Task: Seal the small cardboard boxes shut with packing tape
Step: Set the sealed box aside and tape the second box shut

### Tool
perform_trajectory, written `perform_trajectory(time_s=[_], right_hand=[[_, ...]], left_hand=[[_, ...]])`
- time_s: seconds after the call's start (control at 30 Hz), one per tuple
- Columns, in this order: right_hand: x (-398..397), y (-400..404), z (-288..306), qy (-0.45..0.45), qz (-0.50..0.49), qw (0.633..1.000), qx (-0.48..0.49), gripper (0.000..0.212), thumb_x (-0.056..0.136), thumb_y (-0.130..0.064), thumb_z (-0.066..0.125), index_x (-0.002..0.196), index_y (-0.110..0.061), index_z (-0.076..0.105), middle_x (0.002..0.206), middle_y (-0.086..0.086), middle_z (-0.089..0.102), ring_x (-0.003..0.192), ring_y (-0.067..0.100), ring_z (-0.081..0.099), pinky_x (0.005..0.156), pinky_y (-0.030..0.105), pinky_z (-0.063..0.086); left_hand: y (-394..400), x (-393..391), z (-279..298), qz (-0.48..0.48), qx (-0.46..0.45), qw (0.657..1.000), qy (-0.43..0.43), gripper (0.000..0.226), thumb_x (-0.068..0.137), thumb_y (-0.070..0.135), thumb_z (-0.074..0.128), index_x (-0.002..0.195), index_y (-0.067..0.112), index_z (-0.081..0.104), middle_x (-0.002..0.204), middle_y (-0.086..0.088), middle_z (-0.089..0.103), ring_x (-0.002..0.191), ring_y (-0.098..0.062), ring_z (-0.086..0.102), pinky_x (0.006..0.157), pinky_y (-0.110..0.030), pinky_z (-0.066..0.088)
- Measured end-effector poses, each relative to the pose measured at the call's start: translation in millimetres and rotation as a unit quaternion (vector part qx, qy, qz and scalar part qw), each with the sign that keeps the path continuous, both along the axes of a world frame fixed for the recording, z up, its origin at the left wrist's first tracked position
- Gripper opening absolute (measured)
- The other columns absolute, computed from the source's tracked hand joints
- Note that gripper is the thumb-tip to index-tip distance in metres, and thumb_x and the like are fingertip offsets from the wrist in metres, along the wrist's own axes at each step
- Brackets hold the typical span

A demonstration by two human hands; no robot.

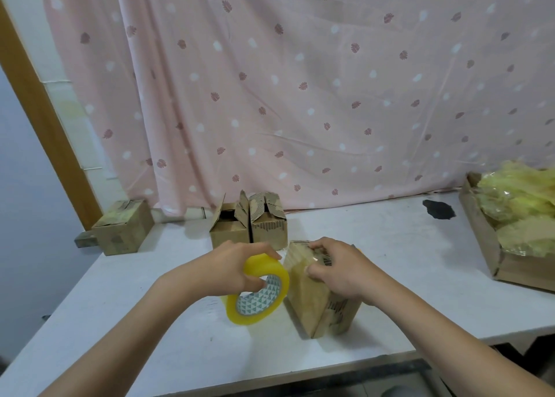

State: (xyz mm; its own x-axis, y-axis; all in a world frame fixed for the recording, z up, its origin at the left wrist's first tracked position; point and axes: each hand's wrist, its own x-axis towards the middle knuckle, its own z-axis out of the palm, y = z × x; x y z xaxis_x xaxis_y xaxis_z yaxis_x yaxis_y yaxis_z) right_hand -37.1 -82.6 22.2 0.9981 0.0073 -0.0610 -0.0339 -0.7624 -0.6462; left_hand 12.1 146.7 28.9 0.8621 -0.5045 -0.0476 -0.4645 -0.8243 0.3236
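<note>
Cardboard box (318,300) light, stiff, glossy where taped; right hand (339,269) grips top. Left hand (237,266) grasps tape roll (259,291) through core, best hold.

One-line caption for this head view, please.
Left hand holds a yellow tape roll beside the small box gripped by the right hand.

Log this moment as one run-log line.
left hand: grips tape roll | right hand: holds box | two open boxes behind: untaped

Home packing spot: curtain (300,96), table (390,276).
</note>
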Motion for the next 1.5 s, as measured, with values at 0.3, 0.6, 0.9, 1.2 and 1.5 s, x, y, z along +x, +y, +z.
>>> perform_trajectory(time_s=[0.3,0.6,0.9,1.2,1.5], right_hand=[[-2.0,-0.8,4.6,0.035,0.0,0.999,0.018,0.056,0.089,-0.033,0.062,0.141,-0.028,0.041,0.122,-0.001,0.052,0.102,0.018,0.056,0.089,0.032,0.05],[9.6,17.9,31.0,0.119,0.006,0.989,-0.093,0.083,0.085,-0.065,0.059,0.138,-0.005,0.037,0.128,0.009,0.054,0.108,0.025,0.054,0.075,0.031,0.042],[35.5,39.7,38.4,0.215,0.038,0.95,-0.223,0.075,0.096,-0.058,0.045,0.147,-0.004,0.032,0.145,0.016,0.04,0.13,0.034,0.043,0.102,0.037,0.038],[36.5,1.8,30.3,0.191,-0.064,0.978,0.051,0.057,0.08,-0.04,0.076,0.111,-0.004,0.045,0.081,0.01,0.053,0.062,0.022,0.054,0.053,0.03,0.047],[40.8,-10.6,9.2,0.187,-0.083,0.963,0.175,0.054,0.076,-0.038,0.08,0.103,-0.004,0.048,0.089,0.014,0.061,0.072,0.028,0.062,0.073,0.042,0.058]], left_hand=[[-13.7,0.3,-11.1,-0.012,0.038,0.999,-0.014,0.054,0.09,0.036,0.066,0.136,0.056,0.047,0.075,0.006,0.051,0.073,-0.022,0.061,0.065,-0.033,0.052],[-21.1,3.9,-24.0,-0.051,0.081,0.994,-0.055,0.059,0.094,0.03,0.059,0.149,0.043,0.039,0.096,-0.005,0.057,0.094,-0.022,0.054,0.084,-0.044,0.05],[-20.9,4.2,-21.4,-0.058,0.08,0.994,-0.034,0.053,0.092,0.033,0.064,0.14,0.045,0.046,0.101,-0.004,0.055,0.101,-0.023,0.053,0.088,-0.045,0.05],[1.7,-0.7,-7.4,0.0,-0.054,0.999,-0.005,0.069,0.082,0.025,0.073,0.119,0.073,0.04,0.085,-0.001,0.063,0.062,-0.02,0.054,0.057,-0.034,0.049],[10.8,-0.4,8.3,0.001,-0.083,0.996,-0.024,0.05,0.074,0.021,0.075,0.11,0.052,0.059,0.076,-0.009,0.061,0.05,-0.01,0.039,0.051,-0.027,0.036]])
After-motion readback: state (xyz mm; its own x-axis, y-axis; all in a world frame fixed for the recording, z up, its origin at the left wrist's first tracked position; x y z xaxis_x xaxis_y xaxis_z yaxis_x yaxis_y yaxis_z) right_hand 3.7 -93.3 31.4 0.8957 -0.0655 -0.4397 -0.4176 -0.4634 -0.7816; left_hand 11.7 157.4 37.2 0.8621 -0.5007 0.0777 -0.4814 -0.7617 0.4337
